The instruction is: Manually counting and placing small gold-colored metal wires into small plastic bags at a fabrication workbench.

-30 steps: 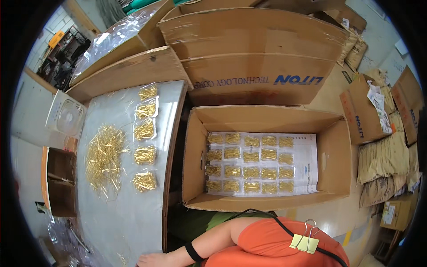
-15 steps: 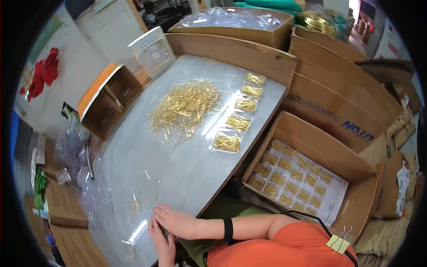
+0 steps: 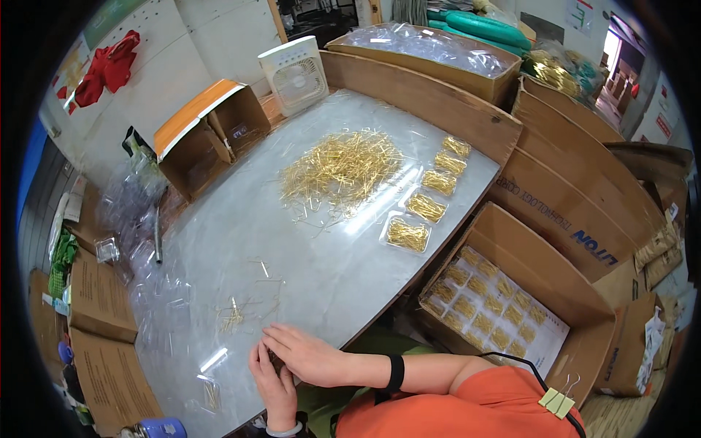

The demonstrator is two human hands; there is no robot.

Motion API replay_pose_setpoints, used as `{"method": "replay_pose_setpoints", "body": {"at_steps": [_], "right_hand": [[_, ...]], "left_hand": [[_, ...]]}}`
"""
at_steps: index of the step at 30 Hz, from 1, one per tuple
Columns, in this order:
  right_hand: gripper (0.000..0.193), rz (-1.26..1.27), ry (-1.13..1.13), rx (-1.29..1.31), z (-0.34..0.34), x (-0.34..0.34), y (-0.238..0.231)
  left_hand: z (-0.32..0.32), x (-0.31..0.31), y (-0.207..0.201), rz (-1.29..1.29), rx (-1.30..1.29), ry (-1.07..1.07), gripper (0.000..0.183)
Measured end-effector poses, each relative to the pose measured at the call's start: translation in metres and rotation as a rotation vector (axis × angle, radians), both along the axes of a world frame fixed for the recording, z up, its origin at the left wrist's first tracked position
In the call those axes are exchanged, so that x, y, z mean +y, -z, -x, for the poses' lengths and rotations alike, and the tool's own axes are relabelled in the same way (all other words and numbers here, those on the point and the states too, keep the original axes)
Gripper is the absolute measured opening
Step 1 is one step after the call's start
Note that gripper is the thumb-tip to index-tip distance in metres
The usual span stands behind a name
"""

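My left hand (image 3: pixel 274 388) and my right hand (image 3: pixel 305 356) are pressed together at the table's near edge, fingers curled around something small and dark that I cannot make out. Just beyond them lies a loose little bunch of thin gold-coloured metal pins (image 3: pixel 233 314). Left of my left hand, a small clear plastic box (image 3: pixel 211 394) contains a few pins. A large heap of the same pins (image 3: pixel 343 171) is spread over the far middle of the grey table (image 3: pixel 241 241). Along the table's right edge runs a row of clear boxes filled with pins (image 3: pixel 407 233).
An open carton (image 3: pixel 591 321) at the right has rows of filled boxes inside. A white fan (image 3: pixel 294 77) and an orange-topped divided carton (image 3: pixel 212 135) stand at the far left. Clear plastic bags (image 3: pixel 157 292) line the left edge; a blue can (image 3: pixel 162 428) is at the bottom.
The view has shifted, so the table contents appear further right and the blue can has come into sight. My hands stay together at the near edge with only a slight shift.
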State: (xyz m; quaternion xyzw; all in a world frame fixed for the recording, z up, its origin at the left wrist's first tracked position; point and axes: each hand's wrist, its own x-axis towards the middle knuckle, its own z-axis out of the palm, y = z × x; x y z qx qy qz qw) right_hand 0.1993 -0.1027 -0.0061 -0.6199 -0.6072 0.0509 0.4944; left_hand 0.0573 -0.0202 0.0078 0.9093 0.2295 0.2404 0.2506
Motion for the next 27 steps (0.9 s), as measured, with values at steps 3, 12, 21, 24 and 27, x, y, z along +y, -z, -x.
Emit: {"method": "replay_pose_setpoints", "body": {"at_steps": [3,12,21,24,27], "right_hand": [[0.048,0.084,-0.054,-0.064,-0.005,-0.004,-0.002],[0.042,0.048,0.048,0.185,-0.029,-0.020,-0.009],[0.061,0.143,-0.098,0.122,0.009,-0.021,-0.018],[0.070,0.206,-0.203,0.069,-0.005,-0.015,-0.026],[0.075,0.315,-0.208,-0.269,-0.027,-0.018,-0.048]], "left_hand": [[-0.001,-0.002,-0.002,-0.003,0.011,-0.058,0.067],[0.010,0.001,0.004,-0.186,0.096,-0.142,0.090],[0.008,0.002,-0.004,0.033,0.029,0.058,0.068],[0.010,0.003,-0.008,0.106,0.017,0.063,0.064],[0.011,0.001,-0.010,0.170,0.014,0.048,0.062]]}}
